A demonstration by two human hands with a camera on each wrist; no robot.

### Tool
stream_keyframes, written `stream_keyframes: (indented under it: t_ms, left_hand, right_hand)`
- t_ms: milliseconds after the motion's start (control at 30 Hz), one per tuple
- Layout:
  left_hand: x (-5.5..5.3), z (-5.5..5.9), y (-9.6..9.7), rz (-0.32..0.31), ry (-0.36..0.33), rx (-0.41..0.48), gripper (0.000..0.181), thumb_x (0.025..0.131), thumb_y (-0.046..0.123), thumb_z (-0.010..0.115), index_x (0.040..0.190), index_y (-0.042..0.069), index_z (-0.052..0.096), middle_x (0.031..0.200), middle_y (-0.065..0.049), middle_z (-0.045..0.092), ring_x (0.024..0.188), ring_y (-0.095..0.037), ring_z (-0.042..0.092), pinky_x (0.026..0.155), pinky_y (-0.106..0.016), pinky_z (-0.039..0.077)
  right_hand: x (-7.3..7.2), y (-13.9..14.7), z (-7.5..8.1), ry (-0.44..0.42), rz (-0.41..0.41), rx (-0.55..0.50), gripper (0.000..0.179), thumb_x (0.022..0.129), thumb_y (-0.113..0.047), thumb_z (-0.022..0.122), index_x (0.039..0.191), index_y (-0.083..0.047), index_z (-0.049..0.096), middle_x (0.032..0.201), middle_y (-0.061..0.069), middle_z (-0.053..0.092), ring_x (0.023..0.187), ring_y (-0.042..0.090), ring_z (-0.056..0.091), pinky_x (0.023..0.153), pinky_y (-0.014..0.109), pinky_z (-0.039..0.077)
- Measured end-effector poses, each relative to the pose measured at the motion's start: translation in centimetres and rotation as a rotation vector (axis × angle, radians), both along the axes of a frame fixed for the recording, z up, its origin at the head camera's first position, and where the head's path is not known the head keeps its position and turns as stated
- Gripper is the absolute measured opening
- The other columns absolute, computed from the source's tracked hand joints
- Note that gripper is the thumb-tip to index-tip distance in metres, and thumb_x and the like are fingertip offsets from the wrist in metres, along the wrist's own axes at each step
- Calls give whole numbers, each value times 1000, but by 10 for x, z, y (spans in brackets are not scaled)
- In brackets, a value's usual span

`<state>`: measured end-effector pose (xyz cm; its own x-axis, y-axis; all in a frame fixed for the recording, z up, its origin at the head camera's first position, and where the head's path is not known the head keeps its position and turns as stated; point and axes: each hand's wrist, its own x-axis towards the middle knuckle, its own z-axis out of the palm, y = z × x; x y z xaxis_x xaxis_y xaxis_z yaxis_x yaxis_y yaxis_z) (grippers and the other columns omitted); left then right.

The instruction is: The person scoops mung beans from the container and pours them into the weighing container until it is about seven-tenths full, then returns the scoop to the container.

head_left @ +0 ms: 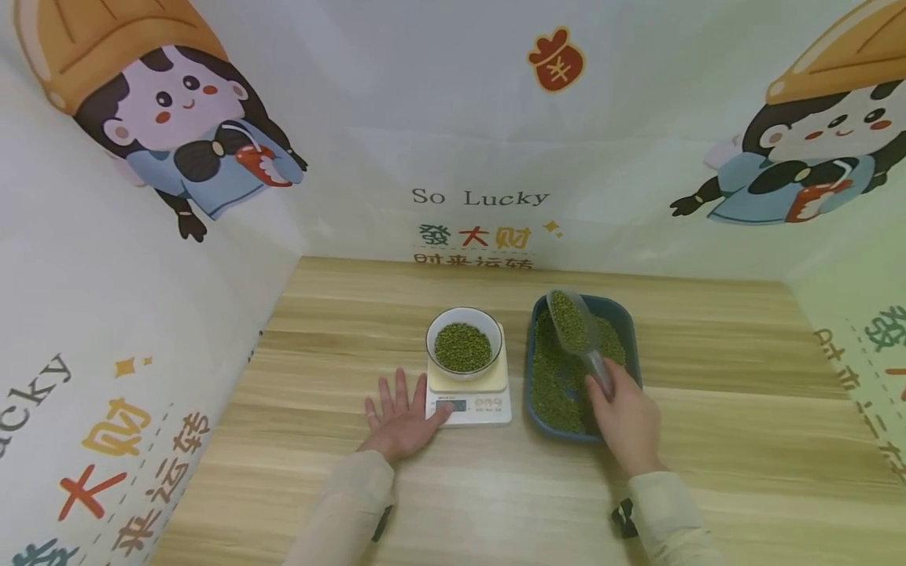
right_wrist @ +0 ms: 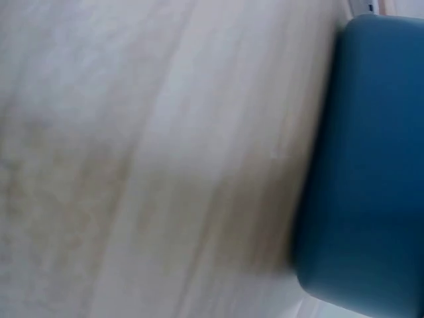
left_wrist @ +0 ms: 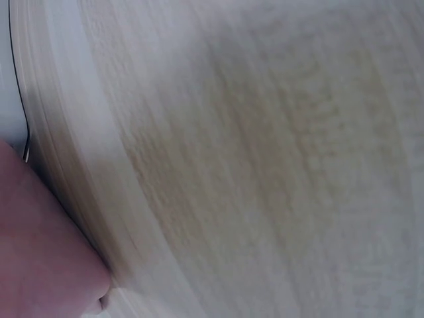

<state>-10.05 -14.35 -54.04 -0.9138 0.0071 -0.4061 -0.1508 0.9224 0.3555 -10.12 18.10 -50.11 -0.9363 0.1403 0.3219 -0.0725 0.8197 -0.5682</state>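
Observation:
My right hand (head_left: 626, 420) grips the handle of a clear scoop (head_left: 575, 326) loaded with green beans, held over a blue tub (head_left: 635, 346). More green beans (head_left: 555, 401) lie in that tub. To its left, a white bowl (head_left: 432, 338) with a dark rim holds a heap of green beans (head_left: 462, 347) and stands on a kitchen scale (head_left: 495, 407). My left hand (head_left: 403, 420) lies with fingers spread beside the scale, its thumb over the scale's front by the display. In the left wrist view only part of the left hand (left_wrist: 46, 245) shows.
A wood-grain tabletop (head_left: 340, 338) carries everything. Printed cloth walls (head_left: 368, 157) with cartoon figures and lettering enclose it at the back and both sides. The right wrist view shows the tub's blue outer wall (right_wrist: 371, 165) close by.

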Motion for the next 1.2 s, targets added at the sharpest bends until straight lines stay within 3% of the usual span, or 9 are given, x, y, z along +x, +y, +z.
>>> stream_keyframes:
  t_ms: [233, 400, 533, 633, 867, 1033, 1200]
  left_hand:
    - [-1, 1, 5, -6, -2, -9, 89, 72, 82, 11, 142, 31, -5, 141, -1, -32, 121, -26, -37, 85, -47, -31]
    - [-1, 1, 6, -8, -11, -8, 90, 71, 82, 10, 142, 31, -6, 140, 0, -33, 120, -25, -38, 85, -47, -32]
    - [0, 3, 6, -7, -14, 1, 90, 71, 82, 11, 142, 31, -6, 140, 0, -33, 120, -25, -39, 84, -47, -32]
    - [0, 3, 5, -4, -9, 11, 89, 71, 82, 12, 142, 31, -5, 140, 0, -33, 120, -25, -39, 84, -47, -32]
    - [1, 5, 0, 0, -9, 17, 89, 72, 82, 13, 142, 30, -6, 140, -1, -34, 119, -25, -40, 84, -47, -32]
    - [1, 5, -1, -1, 5, 28, 90, 73, 81, 14, 143, 28, -3, 141, -3, -32, 120, -27, -38, 86, -50, -31]
    - [2, 5, -2, -5, -1, 31, 91, 73, 81, 15, 144, 27, -2, 142, -5, -31, 121, -29, -37, 87, -52, -29]
  right_hand:
    - [2, 12, 12, -68, 52, -74, 48, 88, -41, 51, 122, -7, 52, 88, 16, 63, 69, 27, 57, 56, 40, 41]
    - [1, 17, 24, -77, 111, -48, 48, 89, -41, 51, 124, -9, 50, 87, 16, 63, 63, 23, 54, 50, 34, 40]
    - [-3, 20, 43, -92, 173, -12, 50, 89, -41, 49, 126, -8, 47, 84, 14, 62, 57, 20, 50, 47, 31, 37]
    - [-8, 22, 61, -91, 252, 34, 49, 90, -41, 49, 127, -9, 47, 86, 11, 62, 60, 19, 52, 49, 32, 38]
    - [-23, 18, 104, -78, 527, 235, 45, 90, -33, 51, 127, -8, 47, 91, 9, 62, 63, 14, 53, 53, 32, 42]
    - [-29, 7, 131, -75, 633, 367, 41, 89, -29, 54, 124, -9, 50, 89, 2, 61, 62, 10, 51, 53, 30, 42]
    - [-34, -4, 144, -79, 711, 457, 42, 88, -28, 55, 123, -4, 51, 84, 0, 62, 60, 6, 51, 54, 29, 45]
